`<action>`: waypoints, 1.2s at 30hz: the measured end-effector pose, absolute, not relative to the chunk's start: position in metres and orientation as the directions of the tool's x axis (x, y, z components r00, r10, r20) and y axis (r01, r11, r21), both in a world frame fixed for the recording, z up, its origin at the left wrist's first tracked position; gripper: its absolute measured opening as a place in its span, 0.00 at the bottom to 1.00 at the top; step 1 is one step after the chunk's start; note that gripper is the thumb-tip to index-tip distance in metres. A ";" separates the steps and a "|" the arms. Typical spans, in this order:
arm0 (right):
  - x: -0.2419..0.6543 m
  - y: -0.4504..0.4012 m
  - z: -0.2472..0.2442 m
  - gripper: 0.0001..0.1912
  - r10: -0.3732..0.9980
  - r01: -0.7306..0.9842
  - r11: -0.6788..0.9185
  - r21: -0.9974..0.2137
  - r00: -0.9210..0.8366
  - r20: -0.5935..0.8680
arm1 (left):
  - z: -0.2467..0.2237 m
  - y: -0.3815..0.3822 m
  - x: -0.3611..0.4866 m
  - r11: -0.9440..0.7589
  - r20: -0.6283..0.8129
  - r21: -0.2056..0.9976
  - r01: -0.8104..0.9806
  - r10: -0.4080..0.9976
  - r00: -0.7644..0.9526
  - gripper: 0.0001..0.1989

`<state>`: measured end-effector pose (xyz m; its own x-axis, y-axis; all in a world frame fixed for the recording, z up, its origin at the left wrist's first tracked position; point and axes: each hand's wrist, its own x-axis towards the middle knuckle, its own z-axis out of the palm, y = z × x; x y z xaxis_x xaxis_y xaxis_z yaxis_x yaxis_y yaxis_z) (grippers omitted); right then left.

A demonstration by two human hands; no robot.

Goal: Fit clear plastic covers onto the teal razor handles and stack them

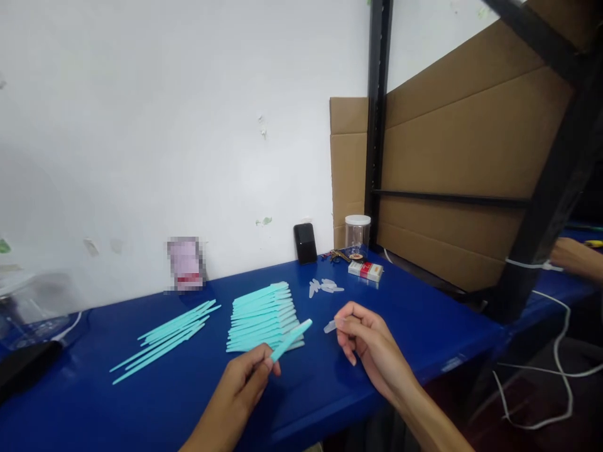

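Note:
My left hand (247, 380) pinches a slim turquoise plastic stick (294, 336), its free end pointing up and to the right. Between the thumb and fingers of my right hand (372, 342) is a small translucent cap (329, 327), a short way right of the stick's end and apart from it. Behind my left hand lies a row of turquoise sticks (254, 317) side by side, with translucent caps on their right ends. Several loose translucent caps (327, 287) lie beyond my right hand. Farther left rests a loose bunch of thin, tapered turquoise sticks (176, 333).
Against the wall lean a black phone (305, 243) and a blurred pink item (186, 263). A lidded clear jar (357, 235), keys (335, 255) and a small white-and-red box (365, 271) stand at the blue table's (409, 320) back right. A black post (541, 188) rises right; another person's arm (577, 257) shows beyond.

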<state>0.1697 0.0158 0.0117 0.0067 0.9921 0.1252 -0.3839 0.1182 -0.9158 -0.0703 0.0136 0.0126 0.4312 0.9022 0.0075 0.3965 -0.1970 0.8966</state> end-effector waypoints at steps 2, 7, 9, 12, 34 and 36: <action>0.170 0.016 0.011 0.09 0.993 -0.373 0.109 -0.922 -0.010 0.121 | 0.013 0.012 -0.072 -0.203 0.015 0.892 0.405 0.907 0.422 0.22; 0.171 0.014 0.009 0.07 0.990 -0.327 0.109 -0.939 -0.048 0.132 | 0.023 0.006 -0.070 -0.278 0.036 0.819 0.502 0.898 0.439 0.22; 0.170 0.014 0.009 0.07 0.990 -0.314 0.104 -0.944 -0.055 0.128 | 0.025 0.006 -0.068 -0.293 0.042 0.801 0.521 0.897 0.440 0.22; 0.170 0.015 0.009 0.08 0.990 -0.294 0.098 -0.951 -0.064 0.122 | 0.026 0.005 -0.067 -0.324 0.056 0.776 0.542 0.891 0.451 0.23; 0.168 0.015 0.007 0.11 0.968 -0.201 0.125 -0.972 -0.190 0.164 | 0.023 0.004 -0.066 -0.347 0.044 0.753 0.559 0.874 0.484 0.24; 0.168 0.015 0.008 0.12 0.965 -0.187 0.122 -0.975 -0.209 0.160 | 0.024 0.004 -0.066 -0.349 0.039 0.751 0.560 0.870 0.491 0.24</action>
<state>0.1677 0.0146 0.0078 -0.2087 0.9648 0.1603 -0.1866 0.1216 -0.9749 -0.0663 0.0041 0.0238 0.4908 0.8704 0.0389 0.5598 -0.3492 0.7515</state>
